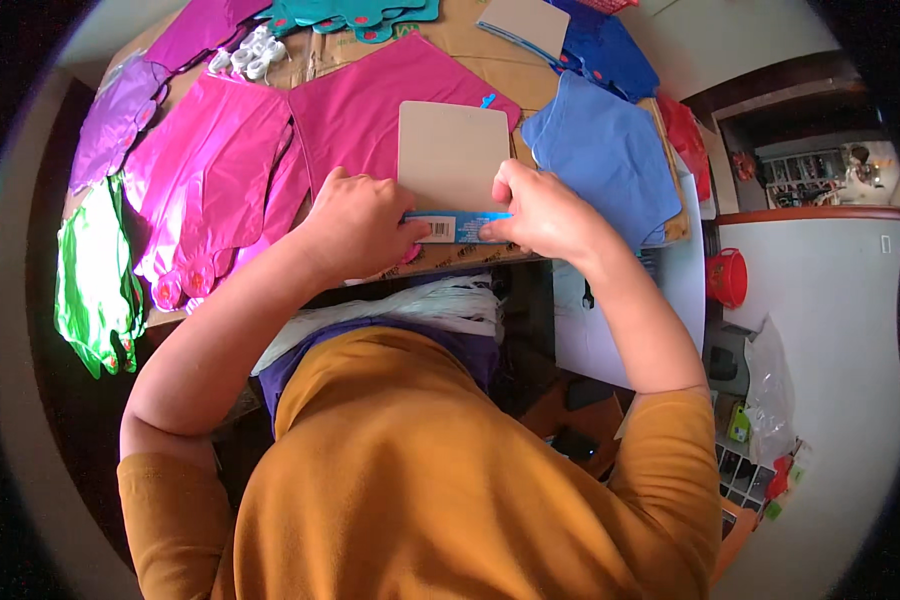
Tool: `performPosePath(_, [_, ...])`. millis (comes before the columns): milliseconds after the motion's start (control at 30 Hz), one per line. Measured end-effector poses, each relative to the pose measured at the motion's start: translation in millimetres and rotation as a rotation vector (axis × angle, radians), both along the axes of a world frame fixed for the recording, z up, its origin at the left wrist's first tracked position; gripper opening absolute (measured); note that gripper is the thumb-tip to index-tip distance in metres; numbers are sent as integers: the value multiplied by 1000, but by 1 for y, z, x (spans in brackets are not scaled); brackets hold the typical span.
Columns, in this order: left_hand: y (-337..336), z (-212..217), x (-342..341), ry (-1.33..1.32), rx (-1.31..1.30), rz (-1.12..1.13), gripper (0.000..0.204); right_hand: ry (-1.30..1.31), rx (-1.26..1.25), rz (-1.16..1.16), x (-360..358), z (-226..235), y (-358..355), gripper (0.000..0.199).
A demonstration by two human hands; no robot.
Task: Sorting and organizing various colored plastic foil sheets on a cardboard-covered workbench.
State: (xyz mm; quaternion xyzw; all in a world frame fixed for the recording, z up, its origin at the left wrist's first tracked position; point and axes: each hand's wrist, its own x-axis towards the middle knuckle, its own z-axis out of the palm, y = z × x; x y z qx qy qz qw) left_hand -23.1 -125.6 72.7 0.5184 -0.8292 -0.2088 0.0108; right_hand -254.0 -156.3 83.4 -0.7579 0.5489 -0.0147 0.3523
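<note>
- Card [453, 155], beige with blue near strip, is gripped at the near edge of brown cardboard [470, 48]: strip's left end pinched by left hand [362, 222], right end by right hand [545, 212].
- Magenta sheet [358, 120] is partly covered.
- Pink foil [205, 165] is spread left, light-blue foil [610, 150] right.
- Teal foil [345, 14] is laid farthest.

card [452, 155]: between hands, over middle sheet, near cardboard's front edge
left hand [363, 222]: card's lower left
right hand [548, 212]: card's lower right
middle sheet [355, 115]: on cardboard [470, 48]
left pile [205, 150]: left of middle sheet
small-parts cluster [255, 52]: behind left pile
right pile [608, 150]: right of card
bucket [727, 278]: off cardboard, right
</note>
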Motion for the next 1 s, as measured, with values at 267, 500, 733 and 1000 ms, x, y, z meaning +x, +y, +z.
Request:
performPosePath(267, [6, -10, 2, 105, -77, 17, 35, -194, 12, 20, -11, 0, 12, 20])
performPosePath(500, [28, 40, 9, 505, -510, 80, 36, -338, -27, -100, -27, 53, 24, 15])
performPosePath(733, [32, 8, 49, 372, -504, 27, 38, -600, -470, -306, -92, 165, -56, 13])
performPosePath(1000, [32, -11, 46, 413, -509, 4, 31, -216, -1127, 66, -64, 78, -209, 21])
